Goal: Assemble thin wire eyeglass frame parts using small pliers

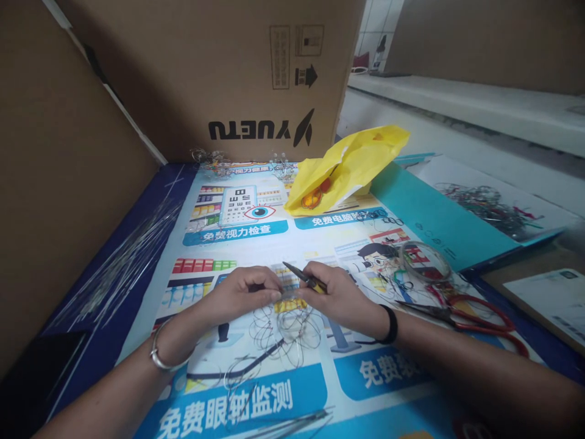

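Near the middle of the printed sheet, my left hand (pixel 244 294) pinches thumb to forefinger on what looks like thin wire; the gripped bit is hardly visible. My right hand (pixel 336 297) is closed around small pliers (pixel 308 277) with dark pointed jaws and yellow-and-black handles, jaws pointing up and left. Its thumb and fingertip also come together close to the left fingertips. Just below both hands spreads a tangle of looped thin wire (pixel 297 332) with tiny beads. More wire loops (pixel 240 372) lie nearer to me.
Red-handled scissors (pixel 479 314) and a wire coil (pixel 425 262) lie right. A yellow bag (pixel 347 171) stands behind. Straight wires (pixel 123 262) lie left, cut lengths (pixel 287 424) in front. A turquoise box (pixel 420 207) holds a wire pile (pixel 489 207). Cardboard (pixel 205 73) walls the back.
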A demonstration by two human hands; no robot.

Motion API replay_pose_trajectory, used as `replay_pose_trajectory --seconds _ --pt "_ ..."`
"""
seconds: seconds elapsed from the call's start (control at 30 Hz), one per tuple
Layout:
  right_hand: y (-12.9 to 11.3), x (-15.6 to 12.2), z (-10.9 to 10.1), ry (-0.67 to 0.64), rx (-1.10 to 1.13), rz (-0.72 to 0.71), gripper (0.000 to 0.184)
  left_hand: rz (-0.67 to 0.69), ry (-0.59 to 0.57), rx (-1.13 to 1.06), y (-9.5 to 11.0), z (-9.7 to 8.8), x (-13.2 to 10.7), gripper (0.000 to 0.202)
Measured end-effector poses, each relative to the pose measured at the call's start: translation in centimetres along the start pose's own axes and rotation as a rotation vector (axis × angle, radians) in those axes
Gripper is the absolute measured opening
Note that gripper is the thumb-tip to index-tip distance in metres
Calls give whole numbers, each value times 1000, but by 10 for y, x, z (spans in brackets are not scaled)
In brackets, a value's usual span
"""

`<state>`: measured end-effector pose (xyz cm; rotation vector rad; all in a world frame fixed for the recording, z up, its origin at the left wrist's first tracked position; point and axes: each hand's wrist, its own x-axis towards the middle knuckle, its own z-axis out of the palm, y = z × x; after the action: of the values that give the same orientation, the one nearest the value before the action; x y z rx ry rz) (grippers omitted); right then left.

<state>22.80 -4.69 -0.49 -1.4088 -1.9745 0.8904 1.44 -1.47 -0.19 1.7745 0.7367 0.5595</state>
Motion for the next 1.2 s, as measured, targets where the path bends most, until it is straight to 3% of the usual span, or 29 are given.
replay_pose_trajectory --seconds 0.3,0.7,1.2 --pt "2 2 -10 24 -107 -103 25 -29 10 30 0 -1 -2 19" --pt "15 0 -10 84 -475 -265 16 -85 80 23 4 -2 -2 21" --pt "19 -1 -5 123 -532 -332 11 -104 105 72 8 0 -1 25"
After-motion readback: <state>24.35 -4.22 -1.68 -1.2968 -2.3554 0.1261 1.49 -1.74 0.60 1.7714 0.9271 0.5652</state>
